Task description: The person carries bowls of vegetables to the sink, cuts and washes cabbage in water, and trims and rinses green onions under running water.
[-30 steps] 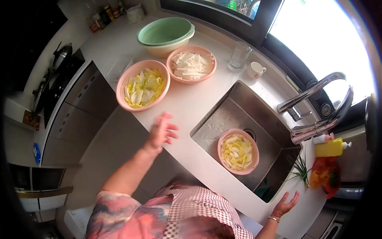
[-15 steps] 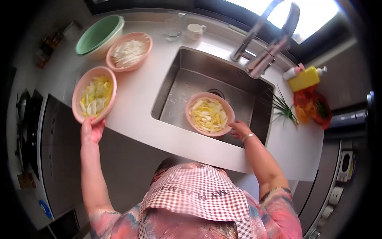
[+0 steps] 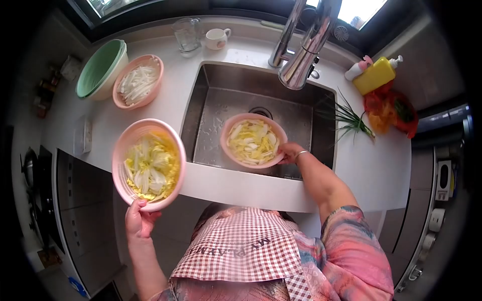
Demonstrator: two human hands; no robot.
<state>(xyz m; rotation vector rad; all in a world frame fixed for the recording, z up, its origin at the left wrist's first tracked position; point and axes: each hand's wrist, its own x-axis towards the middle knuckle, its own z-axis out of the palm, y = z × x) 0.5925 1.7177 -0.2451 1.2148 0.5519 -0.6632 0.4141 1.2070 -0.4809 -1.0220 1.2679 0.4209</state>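
Note:
My left hand (image 3: 140, 220) grips the lower rim of a pink colander (image 3: 119, 168), raised at the counter's front edge and tilted toward me. Sliced cabbage (image 3: 152, 168), yellow and white, lies in it. At the sink, my right hand (image 3: 289, 152) closes on the right rim of a second pink basket (image 3: 225, 145), which also holds sliced cabbage (image 3: 253, 140). That basket is inside the steel sink (image 3: 213, 103), near its front wall and the drain. Part of my right hand's grip is hidden from view.
On the left stand a pink basket (image 3: 156, 86) of white strips and nested green and cream basins (image 3: 99, 67). Behind the sink are a glass jug (image 3: 187, 37), a mug (image 3: 217, 39) and the faucet (image 3: 305, 55). Scallions (image 3: 353, 117), a yellow bottle (image 3: 375, 76) and a red bag (image 3: 411, 128) lie right.
My left hand has brought the colander rightward and closer to me. My right hand has closed in on the sink basket's rim. The camera view has shifted.

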